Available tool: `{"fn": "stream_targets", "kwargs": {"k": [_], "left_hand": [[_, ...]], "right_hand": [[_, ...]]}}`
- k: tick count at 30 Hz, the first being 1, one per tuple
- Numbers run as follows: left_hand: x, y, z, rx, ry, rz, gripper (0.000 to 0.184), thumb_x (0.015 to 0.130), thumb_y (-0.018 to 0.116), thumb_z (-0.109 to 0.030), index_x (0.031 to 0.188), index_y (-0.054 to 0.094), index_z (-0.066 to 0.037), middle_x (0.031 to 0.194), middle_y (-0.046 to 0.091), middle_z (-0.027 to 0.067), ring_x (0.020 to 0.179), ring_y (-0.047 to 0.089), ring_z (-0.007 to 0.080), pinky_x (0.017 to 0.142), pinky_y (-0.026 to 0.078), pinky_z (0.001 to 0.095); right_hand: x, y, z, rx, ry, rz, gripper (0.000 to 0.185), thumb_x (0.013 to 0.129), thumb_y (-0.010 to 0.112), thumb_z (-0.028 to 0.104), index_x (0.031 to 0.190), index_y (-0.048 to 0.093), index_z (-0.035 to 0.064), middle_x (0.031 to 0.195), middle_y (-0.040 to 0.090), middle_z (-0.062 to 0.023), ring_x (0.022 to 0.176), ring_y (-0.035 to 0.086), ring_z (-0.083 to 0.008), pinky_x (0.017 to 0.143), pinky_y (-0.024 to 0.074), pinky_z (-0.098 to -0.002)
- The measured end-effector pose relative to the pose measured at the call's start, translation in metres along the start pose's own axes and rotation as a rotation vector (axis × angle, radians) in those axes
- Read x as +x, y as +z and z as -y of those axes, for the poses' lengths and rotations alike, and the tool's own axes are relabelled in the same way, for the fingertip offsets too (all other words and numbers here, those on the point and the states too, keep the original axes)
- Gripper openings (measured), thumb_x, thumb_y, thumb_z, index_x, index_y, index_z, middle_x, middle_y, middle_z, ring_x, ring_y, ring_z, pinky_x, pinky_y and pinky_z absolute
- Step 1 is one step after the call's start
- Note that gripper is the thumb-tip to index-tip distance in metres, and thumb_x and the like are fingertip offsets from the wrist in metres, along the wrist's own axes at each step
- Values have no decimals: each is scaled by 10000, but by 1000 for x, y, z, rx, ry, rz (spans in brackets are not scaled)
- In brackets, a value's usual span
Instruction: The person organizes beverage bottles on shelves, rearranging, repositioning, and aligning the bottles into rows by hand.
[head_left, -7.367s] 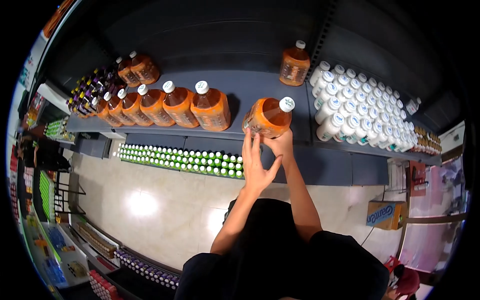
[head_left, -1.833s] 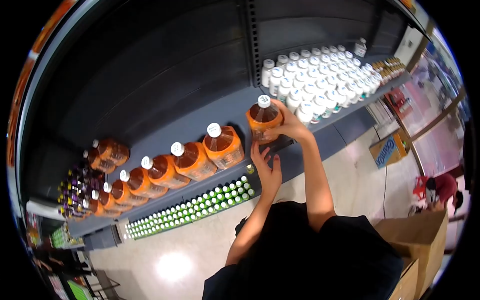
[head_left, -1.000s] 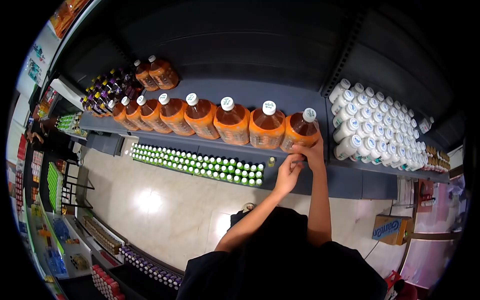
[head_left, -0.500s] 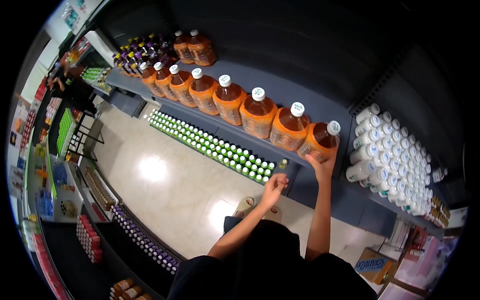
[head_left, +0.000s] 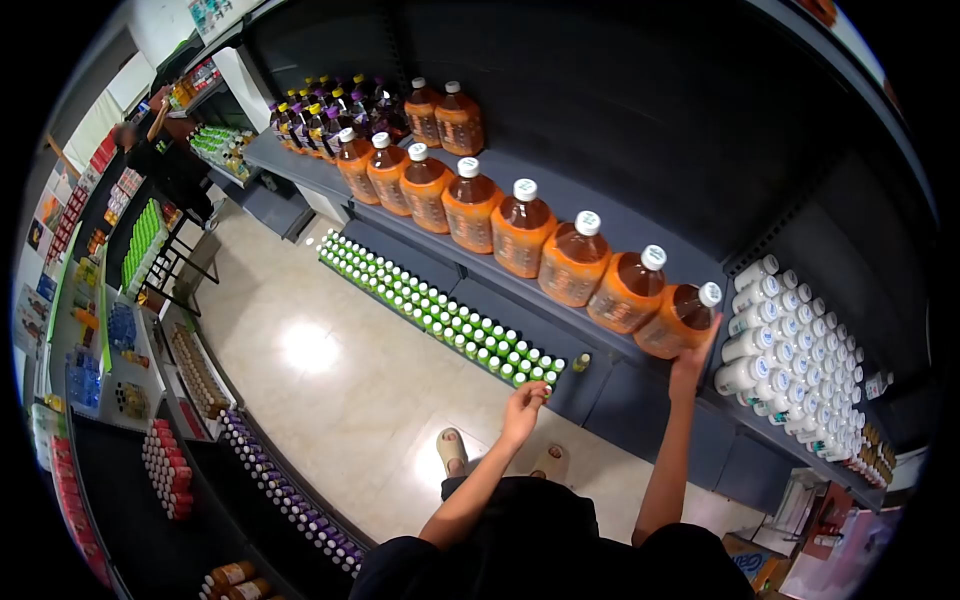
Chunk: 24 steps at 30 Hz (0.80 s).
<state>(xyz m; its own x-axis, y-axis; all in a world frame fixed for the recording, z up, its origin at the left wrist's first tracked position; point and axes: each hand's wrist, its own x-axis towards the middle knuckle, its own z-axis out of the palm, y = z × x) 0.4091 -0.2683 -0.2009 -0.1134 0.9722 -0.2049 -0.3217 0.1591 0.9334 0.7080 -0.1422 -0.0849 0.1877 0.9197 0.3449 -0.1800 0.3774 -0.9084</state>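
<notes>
A row of large orange-labelled drink bottles with white caps (head_left: 523,236) stands along the front of the dark shelf (head_left: 640,225). At the row's right end, my right hand (head_left: 688,368) is closed around the side and lower part of the last orange bottle (head_left: 679,322), which is upright and close to its neighbour. My left hand (head_left: 522,412) hangs in front of the lower shelf, fingers curled together with nothing visible in them. Nearest to it are small green bottles with white caps (head_left: 440,308) in a dense block, and one lone small bottle (head_left: 581,362).
White bottles (head_left: 795,340) are packed on the shelf to the right. Dark bottles with purple and yellow caps (head_left: 325,120) and two more orange bottles (head_left: 445,118) stand farther back. A person (head_left: 170,170) is at far left. A cardboard box (head_left: 752,562) lies at lower right.
The view has shifted, so the shelves sit farther right and lower. My right hand stays on the end orange bottle. My left hand has moved left and down, its fingers still curled.
</notes>
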Motion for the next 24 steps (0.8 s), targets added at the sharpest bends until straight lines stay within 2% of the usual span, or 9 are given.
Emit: {"fn": "stream_targets", "kwargs": {"k": [1,3,6,9,10,13,15,18,24], "left_hand": [[-2,-8,-5,-6,10,14,260,997,530,22,1226,652,40,1063,699,91,929,664,170,895,541,301],[-7,-31,-18,-28,-2,68,264,995,535,29,1233,651,39,1052,692,81,921,656,158,874,535,290],[-3,-74,-25,-65,-41,125,280,989,518,49,1240,642,46,1046,684,79,943,649,152,848,525,281],[19,-131,-28,-26,40,138,289,992,504,48,1249,636,48,1060,687,84,963,647,157,853,523,280],[25,-147,-43,-29,56,124,295,993,505,44,1259,632,41,1074,693,83,963,647,150,858,519,277],[40,-185,-87,1,161,-22,271,1006,530,25,1257,633,38,1074,692,79,959,647,145,872,515,273],[42,-202,-125,4,236,62,300,1006,639,-72,1291,612,17,1132,684,87,1035,651,169,927,513,299],[56,-224,-224,550,487,274,337,1004,649,-137,1316,611,-14,1286,628,132,1171,618,256,1009,503,390],[117,-225,-388,831,955,259,385,955,663,-129,1320,612,-17,1398,571,198,1339,518,380,1144,399,443]], "right_hand": [[-3,4,1,-63,-131,-66,1064,972,693,391,1682,-41,91,1718,174,-149,1553,261,-274,1271,181,-424],[-19,11,19,-177,-181,-128,929,1062,580,404,1680,-36,85,1699,239,-162,1551,272,-289,1261,194,-426],[-48,31,34,-165,-228,-363,871,1044,588,403,1669,93,54,1627,354,-235,1526,327,-316,1253,218,-461],[-60,84,59,-391,-480,-428,753,1064,561,355,1633,192,27,1544,451,-231,1464,411,-300,1223,272,-463],[-58,120,74,-429,-572,-505,615,1060,587,245,1555,329,-13,1467,522,-201,1378,497,-274,1173,356,-434],[-29,171,87,-528,-560,-555,472,1049,614,140,1457,460,-40,1417,574,-184,1329,543,-257,1132,415,-399],[2,221,109,-437,-575,-475,317,1032,626,62,1322,582,-59,1340,630,-167,1255,603,-244,1101,456,-375],[42,299,157,-467,-539,-197,307,996,654,40,1294,624,-27,1325,646,-139,1272,607,-241,1122,447,-372],[116,414,195,-753,-394,452,503,909,772,284,1348,643,74,1387,629,-102,1353,560,-268,1161,417,-456]]}}
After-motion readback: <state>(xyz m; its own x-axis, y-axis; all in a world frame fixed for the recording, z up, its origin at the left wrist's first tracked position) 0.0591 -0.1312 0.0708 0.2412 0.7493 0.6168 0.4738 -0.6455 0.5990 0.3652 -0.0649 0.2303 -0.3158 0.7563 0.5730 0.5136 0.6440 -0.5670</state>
